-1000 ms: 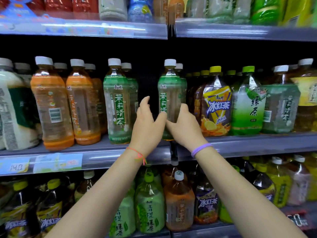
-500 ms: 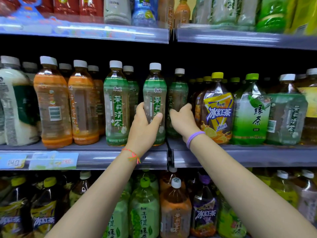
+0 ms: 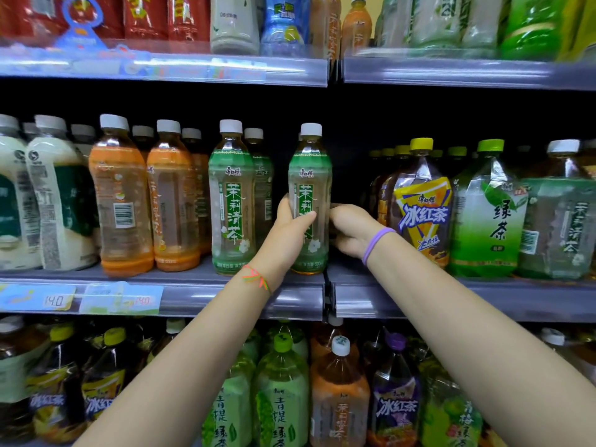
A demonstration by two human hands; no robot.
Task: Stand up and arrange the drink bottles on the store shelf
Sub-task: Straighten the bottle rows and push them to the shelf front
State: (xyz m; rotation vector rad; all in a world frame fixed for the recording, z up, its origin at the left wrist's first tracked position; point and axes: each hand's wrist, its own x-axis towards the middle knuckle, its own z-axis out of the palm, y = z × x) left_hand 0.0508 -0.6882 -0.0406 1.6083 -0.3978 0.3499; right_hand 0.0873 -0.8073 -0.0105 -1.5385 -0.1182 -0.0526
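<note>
Left hand [image 3: 288, 235] grips lower body of green-label tea bottle [image 3: 310, 175], thumb across label. Right hand [image 3: 350, 230] curls round same bottle's right side. Bottle upright, at front edge of middle shelf [image 3: 193, 300], just left of shelf divider. Matching green bottle [image 3: 230, 201] stands left, apart; yellow-label bottle [image 3: 419, 214] right.

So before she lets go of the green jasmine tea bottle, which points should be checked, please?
1. Left hand grips the green bottle: ok.
2. Bottle upright: ok.
3. Label faces front: ok.
4. Base fully on the shelf, beside the divider: cannot tell.
5. In line with the neighbouring green bottle: not ok, a gap remains.
6. Right hand grip at the bottle's side: cannot tell, fingers hidden.
</note>
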